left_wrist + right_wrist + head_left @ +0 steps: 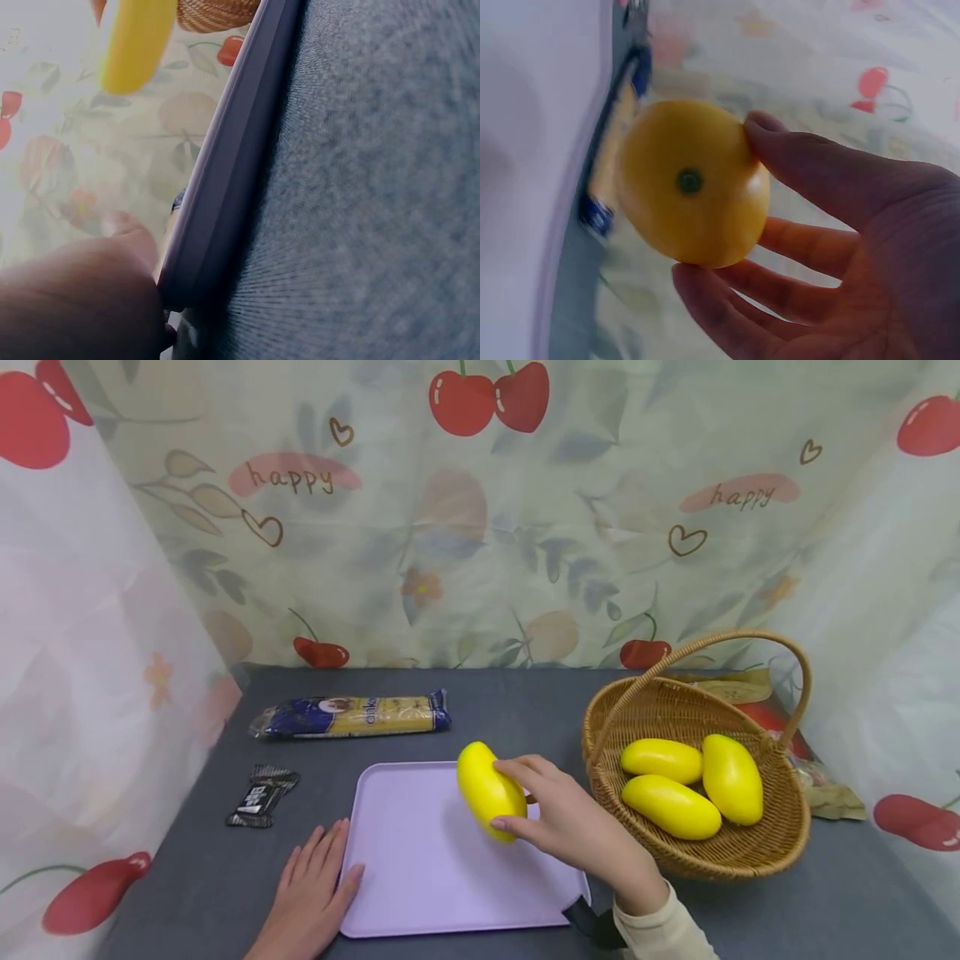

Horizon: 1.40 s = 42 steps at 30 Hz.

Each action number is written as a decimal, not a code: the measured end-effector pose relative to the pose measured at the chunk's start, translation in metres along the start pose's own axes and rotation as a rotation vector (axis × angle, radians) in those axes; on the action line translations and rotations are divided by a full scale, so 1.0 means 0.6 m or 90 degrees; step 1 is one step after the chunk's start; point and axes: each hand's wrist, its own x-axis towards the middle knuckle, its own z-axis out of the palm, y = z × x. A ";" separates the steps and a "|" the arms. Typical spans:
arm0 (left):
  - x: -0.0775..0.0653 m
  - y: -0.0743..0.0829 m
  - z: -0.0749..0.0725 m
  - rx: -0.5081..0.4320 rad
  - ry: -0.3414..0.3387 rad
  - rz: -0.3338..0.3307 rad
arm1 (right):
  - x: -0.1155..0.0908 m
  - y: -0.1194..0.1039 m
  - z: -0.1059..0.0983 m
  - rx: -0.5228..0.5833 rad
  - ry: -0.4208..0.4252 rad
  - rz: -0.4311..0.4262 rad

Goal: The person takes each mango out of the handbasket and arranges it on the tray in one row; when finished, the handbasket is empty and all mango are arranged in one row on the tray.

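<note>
My right hand (573, 822) holds a yellow mango (491, 791) between thumb and fingers, above the lilac tray (420, 877). In the right wrist view the stem end of the mango (694, 184) faces the camera, the thumb on one side and fingers on the other. My left hand (311, 885) lies flat with its fingers straight at the tray's left edge, the thumb over the rim. In the left wrist view the thumb side of that hand (82, 300) is beside the tray's side wall (221, 172).
A wicker basket (780, 852) with a tall handle stands at the right, with several mangoes (671, 807) inside. Behind it lies a brown and red package (832, 797). A pasta packet (352, 716) lies at the back left, and a small black wrapped packet (262, 796) nearer the left hand.
</note>
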 end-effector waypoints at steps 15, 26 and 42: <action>0.007 -0.007 -0.004 0.021 0.056 -0.024 | 0.105 -0.020 0.145 0.183 -0.045 0.077; 0.006 -0.007 -0.007 0.036 -0.018 -0.081 | 0.132 -0.033 0.202 0.268 -0.069 0.127; 0.010 -0.007 -0.008 0.030 -0.024 -0.079 | 0.146 -0.056 0.230 0.272 -0.050 0.137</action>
